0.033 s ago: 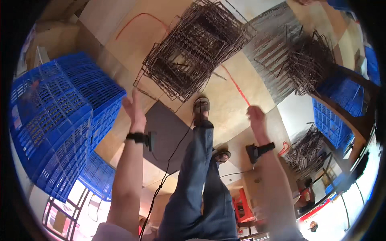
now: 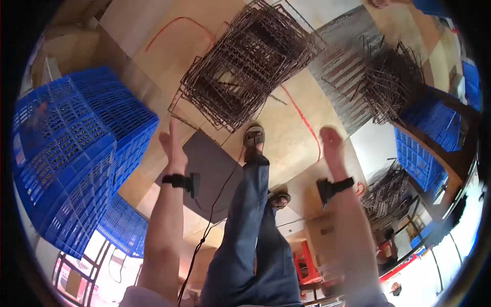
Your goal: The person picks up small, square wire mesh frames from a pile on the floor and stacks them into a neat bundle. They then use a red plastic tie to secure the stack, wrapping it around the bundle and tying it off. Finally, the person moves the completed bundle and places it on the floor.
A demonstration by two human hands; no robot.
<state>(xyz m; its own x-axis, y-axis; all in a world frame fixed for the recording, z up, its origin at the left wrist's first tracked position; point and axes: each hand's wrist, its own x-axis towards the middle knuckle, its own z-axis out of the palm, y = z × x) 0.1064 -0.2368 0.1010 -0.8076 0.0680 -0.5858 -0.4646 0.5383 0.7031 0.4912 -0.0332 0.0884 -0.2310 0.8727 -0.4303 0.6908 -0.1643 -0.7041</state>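
At the upper centre of the frame, we are seeing a stack of dark wire frames (image 2: 255,64) lying on the floor (image 2: 286,133), its edges jutting unevenly. Left of centre, our left hand (image 2: 175,148) is hanging just below the stack, its fingers extending loosely and gripping nothing that we are making out. Right of centre, our right hand (image 2: 333,144) is blurring beside a red line (image 2: 306,119); we cannot tell whether its fingers are clenching. As for progress, we are judging one stack roughly formed, while a tangled heap (image 2: 394,79) at upper right and a smaller pile (image 2: 389,189) at lower right are lying unstacked. Tan and grey sheets are covering the floor; blue crates (image 2: 64,163) are filling the left side, and a red stool (image 2: 309,263) is standing at lower centre.
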